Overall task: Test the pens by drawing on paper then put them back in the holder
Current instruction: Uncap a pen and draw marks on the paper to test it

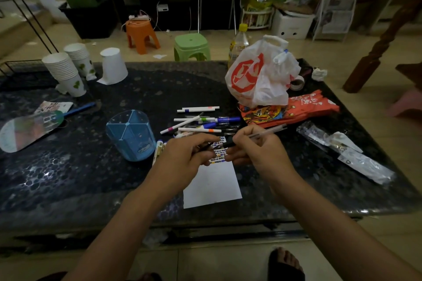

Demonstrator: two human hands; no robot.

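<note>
Both hands were raised just above the white sheet of paper (212, 186), which lay on the dark speckled worktop (68, 166). The right hand (260, 150) was closed around a clear plastic pen (267, 133) with a dark tip. The left hand (182, 157) pinched a small dark piece near that tip; I cannot tell what it was. The blue plastic pen holder (131, 134) stood empty to the left, and a heap of loose pens (201, 121) lay behind the hands.
</note>
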